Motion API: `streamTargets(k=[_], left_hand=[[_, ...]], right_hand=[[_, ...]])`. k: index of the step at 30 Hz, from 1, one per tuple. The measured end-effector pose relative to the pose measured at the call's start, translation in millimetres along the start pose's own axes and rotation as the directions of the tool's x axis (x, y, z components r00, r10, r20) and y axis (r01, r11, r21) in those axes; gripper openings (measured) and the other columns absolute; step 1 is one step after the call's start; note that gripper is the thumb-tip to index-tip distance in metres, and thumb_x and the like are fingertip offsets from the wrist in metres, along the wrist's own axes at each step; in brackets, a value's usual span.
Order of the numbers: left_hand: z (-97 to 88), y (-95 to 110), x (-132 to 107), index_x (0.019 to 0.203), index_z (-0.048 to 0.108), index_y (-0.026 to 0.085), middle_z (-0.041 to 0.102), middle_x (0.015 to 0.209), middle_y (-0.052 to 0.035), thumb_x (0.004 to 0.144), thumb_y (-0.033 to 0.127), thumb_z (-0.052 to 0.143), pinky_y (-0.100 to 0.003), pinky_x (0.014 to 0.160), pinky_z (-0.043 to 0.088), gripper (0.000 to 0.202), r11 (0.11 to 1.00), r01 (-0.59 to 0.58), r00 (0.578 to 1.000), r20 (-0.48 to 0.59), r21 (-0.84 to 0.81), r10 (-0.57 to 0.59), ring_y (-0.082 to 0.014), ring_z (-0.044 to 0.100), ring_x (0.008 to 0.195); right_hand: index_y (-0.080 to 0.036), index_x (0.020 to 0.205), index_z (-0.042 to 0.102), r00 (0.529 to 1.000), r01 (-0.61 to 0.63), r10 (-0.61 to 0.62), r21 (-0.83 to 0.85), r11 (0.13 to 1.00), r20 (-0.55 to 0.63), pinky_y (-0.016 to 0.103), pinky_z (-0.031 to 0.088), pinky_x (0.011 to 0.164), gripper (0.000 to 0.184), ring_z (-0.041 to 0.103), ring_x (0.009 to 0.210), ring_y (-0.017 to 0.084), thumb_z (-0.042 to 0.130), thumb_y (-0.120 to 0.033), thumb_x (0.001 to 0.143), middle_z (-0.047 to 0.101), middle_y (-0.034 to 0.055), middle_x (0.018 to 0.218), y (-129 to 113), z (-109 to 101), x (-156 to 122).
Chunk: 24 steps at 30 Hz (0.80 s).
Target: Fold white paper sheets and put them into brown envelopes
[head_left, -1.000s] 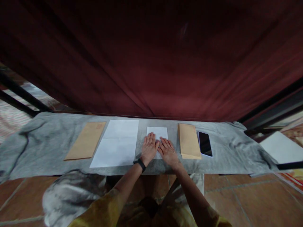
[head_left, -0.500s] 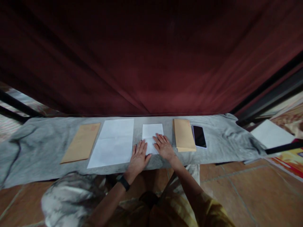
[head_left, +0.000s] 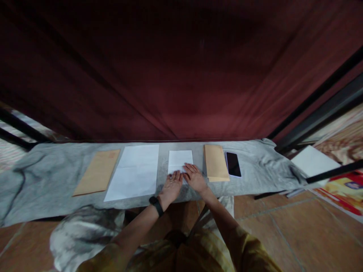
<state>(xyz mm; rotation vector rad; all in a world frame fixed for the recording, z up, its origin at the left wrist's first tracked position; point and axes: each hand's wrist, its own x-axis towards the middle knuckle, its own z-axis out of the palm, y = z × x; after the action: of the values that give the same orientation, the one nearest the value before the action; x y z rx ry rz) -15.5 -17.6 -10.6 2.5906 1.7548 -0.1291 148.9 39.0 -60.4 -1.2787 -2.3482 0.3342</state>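
A small folded white paper (head_left: 180, 160) lies in the middle of a table covered with grey cloth (head_left: 51, 170). My left hand (head_left: 171, 186) rests at the paper's near left corner, fingers curled onto its edge. My right hand (head_left: 195, 177) lies flat on the paper's near right part, fingers stretched out. A black band sits on my left wrist.
A large white sheet (head_left: 134, 172) and a brown envelope (head_left: 98, 172) lie to the left. On the right are a stack of brown envelopes (head_left: 216, 163) and a dark phone (head_left: 233, 164). A dark red curtain (head_left: 181, 68) hangs behind the table. More white paper (head_left: 313, 161) lies at far right.
Both hands slid from the middle of the small paper toward its near edge. My left hand went off to the left, then came back to the corner with fingers curled.
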Motion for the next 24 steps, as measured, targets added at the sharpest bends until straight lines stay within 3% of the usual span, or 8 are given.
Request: streamTargets(k=[7,11,14,17,20,24], left_hand=[[-2.2,-27.2,-4.5,0.131,0.062,0.015,0.060,0.143,-0.0146,0.093,0.004,0.042,-0.043,0.113,0.040,0.044,0.987,-0.006,1.000,-0.014,-0.163,0.004,-0.0261,0.055,0.133],[-12.7,-37.0,-20.8,0.115,0.070,0.017,0.074,0.118,-0.0105,0.097,0.010,0.042,-0.037,0.103,0.047,0.034,0.976,-0.026,1.000,-0.010,-0.215,0.025,-0.0229,0.068,0.111],[-15.4,-39.7,-33.2,0.108,0.072,0.019,0.076,0.107,-0.0090,0.101,0.020,0.041,-0.035,0.095,0.051,0.032,0.952,-0.010,1.000,-0.009,-0.306,0.008,-0.0228,0.070,0.101],[-7.4,-48.5,-38.8,0.110,0.073,0.022,0.076,0.111,-0.0080,0.098,0.029,0.049,-0.033,0.095,0.051,0.028,0.868,0.013,0.999,-0.033,-0.496,-0.034,-0.0231,0.070,0.104],[7.7,-64.4,-36.7,0.111,0.073,0.023,0.076,0.110,-0.0051,0.090,0.032,0.058,-0.029,0.090,0.052,0.027,0.715,0.046,0.991,-0.058,-0.698,-0.121,-0.0209,0.070,0.099],[23.2,-80.8,-26.5,0.078,0.069,0.019,0.068,0.072,0.0009,0.085,0.039,0.057,-0.025,0.064,0.047,0.025,0.558,0.167,0.950,-0.018,-0.813,-0.311,-0.0162,0.061,0.068]], right_hand=[[-0.019,0.138,0.060,0.999,0.017,-0.020,0.109,0.994,0.028,0.043,0.033,0.121,0.040,0.050,0.138,0.020,0.048,-0.033,0.103,0.059,0.0100,0.145,-4.8,-16.8,-12.2],[-0.026,0.144,0.055,0.996,0.008,-0.027,0.217,0.976,0.081,0.039,0.038,0.118,0.046,0.051,0.136,0.019,0.054,-0.041,0.100,0.060,0.0049,0.144,-3.8,-27.6,-33.6],[-0.026,0.137,0.061,0.997,0.042,-0.060,0.288,0.957,0.054,0.038,0.039,0.116,0.041,0.056,0.131,0.019,0.059,-0.039,0.098,0.066,0.0039,0.137,-0.3,-28.1,-48.3],[-0.025,0.122,0.070,0.999,0.034,-0.035,0.316,0.948,-0.003,0.034,0.042,0.111,0.028,0.062,0.121,0.017,0.051,-0.032,0.103,0.072,0.0040,0.124,2.2,-24.2,-52.3],[-0.023,0.105,0.074,0.998,-0.050,0.054,0.264,0.963,-0.009,0.031,0.047,0.102,0.025,0.067,0.109,0.017,0.050,-0.031,0.103,0.076,0.0048,0.110,1.8,-19.8,-49.0],[-0.021,0.087,0.072,0.979,-0.195,0.202,0.152,0.969,-0.036,0.031,0.047,0.095,0.029,0.068,0.096,0.019,0.051,-0.033,0.102,0.076,0.0062,0.096,-1.2,-16.2,-43.0]])
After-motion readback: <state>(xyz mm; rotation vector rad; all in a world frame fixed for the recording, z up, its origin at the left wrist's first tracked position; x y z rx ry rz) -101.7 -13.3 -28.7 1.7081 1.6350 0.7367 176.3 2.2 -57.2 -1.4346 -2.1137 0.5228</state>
